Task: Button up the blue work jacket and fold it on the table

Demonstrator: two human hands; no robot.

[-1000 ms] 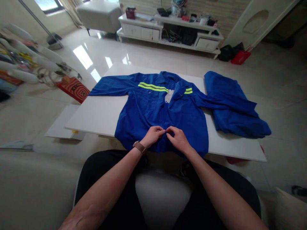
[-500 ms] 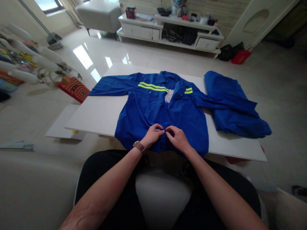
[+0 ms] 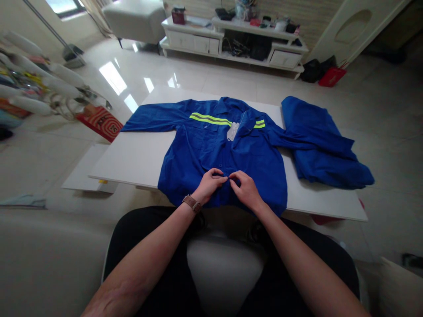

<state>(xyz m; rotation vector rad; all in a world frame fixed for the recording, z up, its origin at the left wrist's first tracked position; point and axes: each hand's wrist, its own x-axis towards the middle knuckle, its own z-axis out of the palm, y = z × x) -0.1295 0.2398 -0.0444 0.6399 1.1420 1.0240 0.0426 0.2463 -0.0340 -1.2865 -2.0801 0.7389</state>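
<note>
A blue work shirt [image 3: 205, 149] with yellow-green reflective stripes lies front up on a low white table [image 3: 132, 158], its hem hanging over the near edge. My left hand [image 3: 209, 185], with a brown watch at the wrist, pinches the shirt's front placket near the hem. My right hand [image 3: 243, 189] pinches the same spot from the other side, fingertips nearly touching the left ones. Both hands are closed on the fabric.
A second blue garment [image 3: 317, 141] lies crumpled on the table's right part. A red box [image 3: 99, 122] sits on the floor left of the table. A white TV cabinet [image 3: 231, 44] stands at the far wall. My black-trousered knees are below the table edge.
Both hands have shifted slightly farther up the shirt front, still pinching the placket. The view has tilted a little.
</note>
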